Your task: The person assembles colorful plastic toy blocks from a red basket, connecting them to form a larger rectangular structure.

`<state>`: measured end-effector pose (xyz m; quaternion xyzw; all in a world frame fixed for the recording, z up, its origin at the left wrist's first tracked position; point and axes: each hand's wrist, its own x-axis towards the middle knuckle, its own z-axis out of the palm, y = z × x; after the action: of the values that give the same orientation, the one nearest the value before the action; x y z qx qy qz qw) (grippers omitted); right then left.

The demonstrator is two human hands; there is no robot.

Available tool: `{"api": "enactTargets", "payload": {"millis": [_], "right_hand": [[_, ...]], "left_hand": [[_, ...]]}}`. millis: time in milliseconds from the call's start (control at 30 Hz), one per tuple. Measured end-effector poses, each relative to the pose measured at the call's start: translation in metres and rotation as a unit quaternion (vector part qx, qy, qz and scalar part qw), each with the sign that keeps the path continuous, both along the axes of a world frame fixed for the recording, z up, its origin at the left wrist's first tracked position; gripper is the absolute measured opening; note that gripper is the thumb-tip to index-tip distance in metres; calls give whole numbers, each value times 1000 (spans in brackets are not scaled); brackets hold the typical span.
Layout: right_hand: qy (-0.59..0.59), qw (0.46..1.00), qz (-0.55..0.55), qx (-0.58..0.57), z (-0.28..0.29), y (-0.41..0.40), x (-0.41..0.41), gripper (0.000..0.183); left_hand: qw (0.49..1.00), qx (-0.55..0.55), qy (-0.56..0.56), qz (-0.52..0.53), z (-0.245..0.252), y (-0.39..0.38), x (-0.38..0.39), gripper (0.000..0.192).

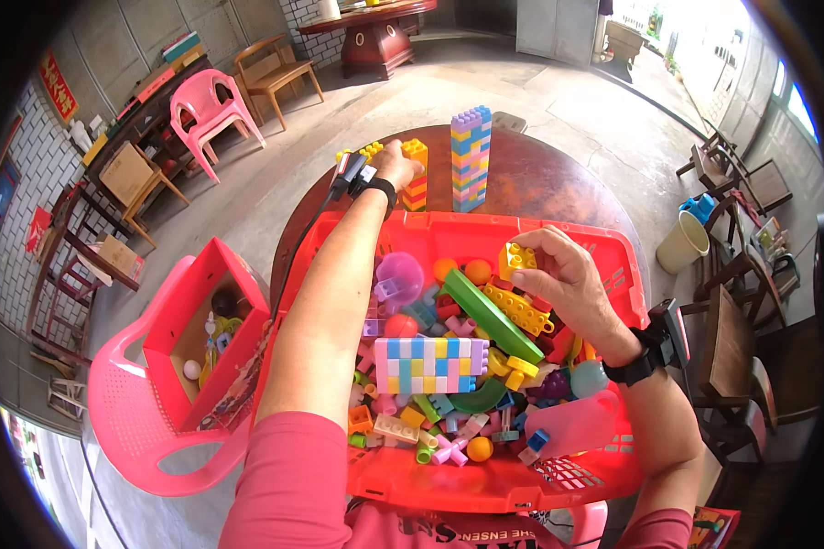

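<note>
My left hand (396, 167) reaches over the far side of the table, beside a short tower of yellow, orange and red toy bricks (416, 195). Its fingertips are partly hidden, so whether it grips anything is unclear. More yellow bricks (371, 149) show just past that wrist. Between the thumb and fingers of my right hand (563, 271) is a yellow toy brick (517, 262), studs facing up, held above the red plastic basket (446, 233). A taller pastel brick tower (470, 161) stands upright to the right of the short one.
Inside the basket lie a pastel brick block (429, 366), a long green piece (492, 314), a yellow studded piece (518, 309) and several loose toys. The basket rests on a round wooden table (556, 175). At left, a red box (199, 343) sits on a pink plastic chair (120, 412).
</note>
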<state>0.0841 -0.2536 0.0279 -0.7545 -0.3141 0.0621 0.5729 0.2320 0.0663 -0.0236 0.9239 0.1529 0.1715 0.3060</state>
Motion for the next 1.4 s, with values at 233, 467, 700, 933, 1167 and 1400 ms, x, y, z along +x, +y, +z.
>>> {"api": "enactTargets", "payload": {"millis": [233,467,700,933,1167,1400], "right_hand": [[11,995,-21,99,4,-1,-6,35],[37,992,-37,112,38,-1,-15,33],[42,986,-17,157,50,16,-31,37],[-11,997,61,46,37,4,-39,34],[-41,989,100,-95,46,-9,-30,42],[-146,976,80,-141,53,-5,-39,38]], "left_hand": [[895,-269,-349,-62,83,-4,-41,29],[794,-416,-368,-246,118,-37,-143,15],[843,-405,-107,-337,76,-87,-223,23],[885,-201,-28,-419,78,-99,-235,41],[904,-104,-6,-415,76,-102,-237,47],[904,-76,7,-420,77,-104,-239,50]]}}
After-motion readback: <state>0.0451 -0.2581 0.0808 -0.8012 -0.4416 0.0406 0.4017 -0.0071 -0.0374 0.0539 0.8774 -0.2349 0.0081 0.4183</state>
